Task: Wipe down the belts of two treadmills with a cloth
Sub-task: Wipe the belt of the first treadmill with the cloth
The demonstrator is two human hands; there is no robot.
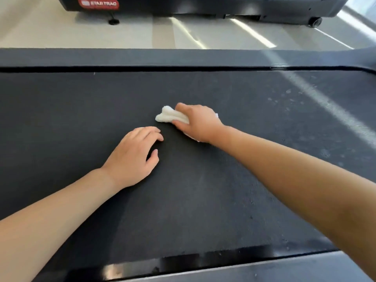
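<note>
Across the whole middle of the view stretches the black belt point(203, 190), wide and flat, running from nine o'clock to three o'clock, and here we are right over it! Along its far edge, up at twelve o'clock, sits a dark side rail point(142, 58), and a matching near rail point(305, 267) cuts the corner at five o'clock. Beyond the far rail lies a pale, shiny floor point(61, 31) with streaks of light on it, and on that floor, at the very top, stands a second treadmill point(203, 5), dark-bodied, with a red label point(98, 3) at eleven o'clock and a small wheel point(316, 22) at one o'clock.

Now the arms, both bare, reaching in from seven and four o'clock. The left hand point(132, 157) lies palm-down on the belt just left of centre, fingers loose and slightly spread, holding nothing. The right hand point(198, 124) is at centre, fingers curled tight round a white cloth point(171, 116), pressing it onto the belt. The cloth bunches out toward ten o'clock of that hand, with a scrap showing beneath the wrist. The two hands are near each other, not touching.

Faint smudges point(284, 96) dot the belt at two o'clock.
</note>
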